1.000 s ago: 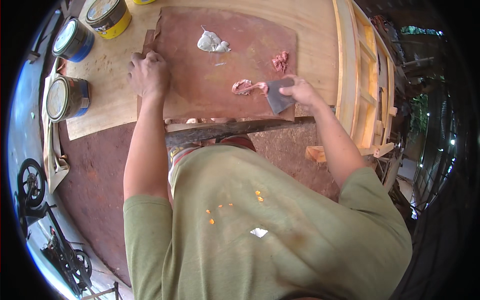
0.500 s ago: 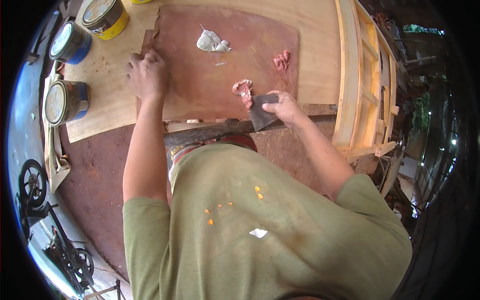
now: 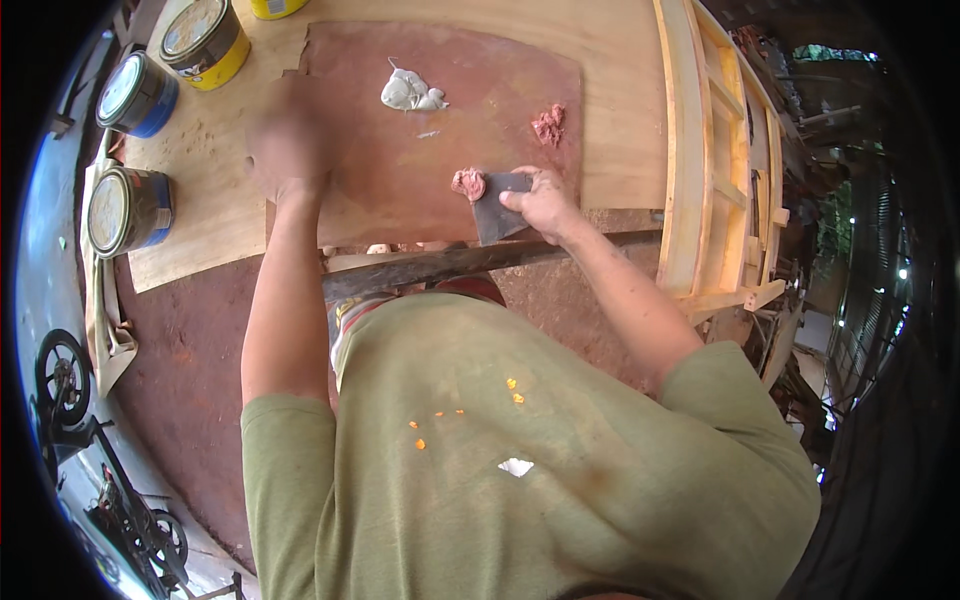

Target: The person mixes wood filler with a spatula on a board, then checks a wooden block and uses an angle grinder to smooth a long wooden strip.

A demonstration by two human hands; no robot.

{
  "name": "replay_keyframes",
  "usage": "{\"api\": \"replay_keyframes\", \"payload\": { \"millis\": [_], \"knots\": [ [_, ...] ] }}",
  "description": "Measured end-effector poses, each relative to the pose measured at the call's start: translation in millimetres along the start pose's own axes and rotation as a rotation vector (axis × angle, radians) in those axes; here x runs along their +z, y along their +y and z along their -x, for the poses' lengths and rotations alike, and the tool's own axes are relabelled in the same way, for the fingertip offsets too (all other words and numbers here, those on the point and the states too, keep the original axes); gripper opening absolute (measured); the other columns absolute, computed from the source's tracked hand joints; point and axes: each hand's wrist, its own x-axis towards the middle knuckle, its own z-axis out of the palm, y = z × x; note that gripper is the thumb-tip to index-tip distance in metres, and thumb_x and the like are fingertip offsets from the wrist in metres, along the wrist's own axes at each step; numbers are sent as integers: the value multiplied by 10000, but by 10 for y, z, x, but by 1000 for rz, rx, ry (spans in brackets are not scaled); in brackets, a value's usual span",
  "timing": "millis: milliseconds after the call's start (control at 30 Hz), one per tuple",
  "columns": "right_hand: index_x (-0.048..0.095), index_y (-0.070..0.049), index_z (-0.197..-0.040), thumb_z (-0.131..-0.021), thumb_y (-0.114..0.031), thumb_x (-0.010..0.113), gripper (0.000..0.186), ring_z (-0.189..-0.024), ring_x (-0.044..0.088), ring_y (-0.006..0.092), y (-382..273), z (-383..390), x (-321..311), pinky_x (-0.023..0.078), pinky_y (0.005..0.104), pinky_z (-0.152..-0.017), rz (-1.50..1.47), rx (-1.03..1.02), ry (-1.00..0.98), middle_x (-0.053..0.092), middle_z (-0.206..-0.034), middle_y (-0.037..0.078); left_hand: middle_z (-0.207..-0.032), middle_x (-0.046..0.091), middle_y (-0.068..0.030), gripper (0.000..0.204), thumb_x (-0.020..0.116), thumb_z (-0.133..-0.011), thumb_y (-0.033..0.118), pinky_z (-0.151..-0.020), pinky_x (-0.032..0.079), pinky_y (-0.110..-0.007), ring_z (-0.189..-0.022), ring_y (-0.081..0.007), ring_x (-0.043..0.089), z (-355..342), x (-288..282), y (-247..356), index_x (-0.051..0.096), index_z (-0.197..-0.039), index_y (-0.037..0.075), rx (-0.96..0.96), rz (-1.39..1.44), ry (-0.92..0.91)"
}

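Note:
My right hand (image 3: 543, 205) grips a dark, flat, rectangular putty spreader (image 3: 498, 217), thumb on its top face. At the spreader's left edge sits a lump of pink putty (image 3: 467, 183). Beneath lies a reddish-brown sheet (image 3: 370, 180), which carries a second pink putty clump (image 3: 549, 124) toward its right side and a blob of whitish paste (image 3: 412, 92) toward the far side. My left hand (image 3: 290, 145) rests at the sheet's left edge; blur hides its fingers.
Pale plywood (image 3: 215, 150) extends under the sheet. Along the left stand a near can (image 3: 130, 210), a blue-based can (image 3: 138, 95) and a yellow-based can (image 3: 205, 42). A slatted wooden frame (image 3: 690, 150) stands at the right. A dark bar (image 3: 440, 262) crosses close to my body.
My right hand and the spreader have moved slightly left and away from me. The nearer pink putty, stretched out before, is now a compact lump against the blade. My left hand has become blurred.

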Motion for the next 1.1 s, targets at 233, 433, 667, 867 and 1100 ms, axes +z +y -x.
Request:
{"api": "replay_keyframes", "payload": {
  "millis": [233,433,667,867,1100],
  "knots": [
    [632,23,-1106,-852,49,659,257,-867,678,198,-262,-95,-400,566,329,-790,-42,57,54,691,-955,111,-1205,617,-108,409,433,-997,371,-964,452,-460,-1161,-328,568,12,6,-22,759,-1008,124,8,17,-5],
    [608,78,-1158,-830,-42,719,366,-840,640,145,-409,-161,92,523,297,-757,325,-94,35,685,-955,88,-1204,616,-118,431,409,-1001,375,-969,449,-462,-1156,-336,572,19,7,-16,758,-991,122,39,17,4],
    [636,25,-1177,-823,13,706,361,-871,683,198,-173,-218,-393,561,320,-756,61,75,-95,707,-955,113,-1225,614,-114,445,394,-1006,371,-983,445,-458,-1171,-336,569,-20,18,-44,752,-994,107,-1,40,-7],
    [623,38,-1160,-810,10,709,362,-862,674,174,-412,-283,-148,551,313,-756,152,-21,-24,703,-947,90,-1253,599,-115,438,402,-1003,367,-992,434,-456,-1188,-334,551,50,-20,-27,753,-1009,105,27,20,-18],
    [699,-101,-1125,-778,-201,744,364,-820,696,223,-322,-219,43,538,349,-758,589,-103,-43,727,-922,142,-1229,595,-115,416,432,-999,368,-978,433,-460,-1179,-321,551,13,-55,25,759,-1004,111,16,17,-33]
  ]
}}
